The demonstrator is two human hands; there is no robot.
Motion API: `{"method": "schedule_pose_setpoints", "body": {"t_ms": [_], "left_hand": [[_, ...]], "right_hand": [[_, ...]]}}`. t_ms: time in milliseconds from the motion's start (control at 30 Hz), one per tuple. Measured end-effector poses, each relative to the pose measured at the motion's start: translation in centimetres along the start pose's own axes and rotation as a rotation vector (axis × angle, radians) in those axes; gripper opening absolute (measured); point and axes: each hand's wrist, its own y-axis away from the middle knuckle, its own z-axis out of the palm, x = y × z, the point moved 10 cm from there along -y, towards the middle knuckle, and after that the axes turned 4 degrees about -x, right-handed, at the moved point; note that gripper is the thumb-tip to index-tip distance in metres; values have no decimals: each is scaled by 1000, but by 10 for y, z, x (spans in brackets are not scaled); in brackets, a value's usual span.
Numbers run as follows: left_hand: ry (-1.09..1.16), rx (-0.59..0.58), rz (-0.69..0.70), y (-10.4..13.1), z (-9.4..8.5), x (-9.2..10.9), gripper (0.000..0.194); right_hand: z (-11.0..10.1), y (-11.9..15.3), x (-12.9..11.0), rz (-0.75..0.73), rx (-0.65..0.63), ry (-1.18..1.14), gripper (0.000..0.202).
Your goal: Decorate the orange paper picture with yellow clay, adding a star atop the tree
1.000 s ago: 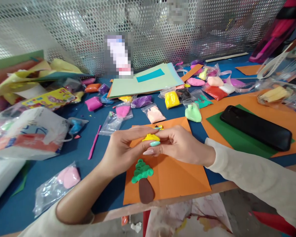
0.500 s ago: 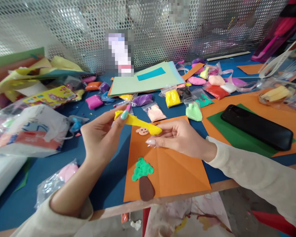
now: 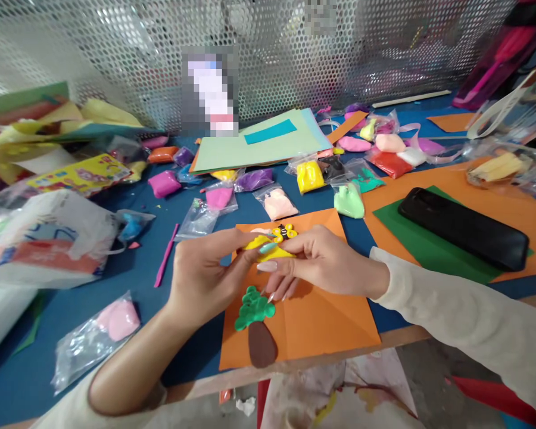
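- Left hand [image 3: 201, 280] and right hand [image 3: 339, 263] both narrow, fingertips pinched on the yellow clay [image 3: 277, 255]; I read both grips as closed on the one soft piece.
- Clay position: between the hands, over the upper part of the orange sheet [image 3: 326, 319]. Clearance above the sheet: cannot tell.
- Clay form: uneven, elongated, partly hidden by fingers. My judgement: it is being worked by stretching and folding.
- Technique, as I would run it: pull gently with thumb and finger pads, fold the ends inward, press the seam, turn, repeat until the colour and softness feel even. Long nails could score the surface, so I would press with pads.
- Just beyond the fingers: a yellow-and-black clay figure [image 3: 284, 232]. I would lift the work slightly to avoid smearing it.
- Nearer the wearer: green clay crown [image 3: 254, 310] touching the brown clay trunk [image 3: 262, 345]; right fingertips hang close to the crown, a denting risk.
- Left of the sheet: pink stick [image 3: 165, 257], lying on the blue tabletop [image 3: 161, 322].
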Motion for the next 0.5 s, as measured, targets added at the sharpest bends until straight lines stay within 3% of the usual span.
{"method": "schedule_pose_setpoints", "body": {"t_ms": [133,233,367,500], "left_hand": [[-40,186,-137,6,-22,-27,9],[21,221,-148,7,-28,-38,16],[105,41,-33,1,-10,-27,38],[100,-140,124,0,16,-3,36]], "right_hand": [[-2,0,-7,-49,1,-43,27],[-6,2,-13,-110,43,-5,9],[-6,5,-24,-227,70,21,25],[4,5,-22,-243,2,119,21]]}}
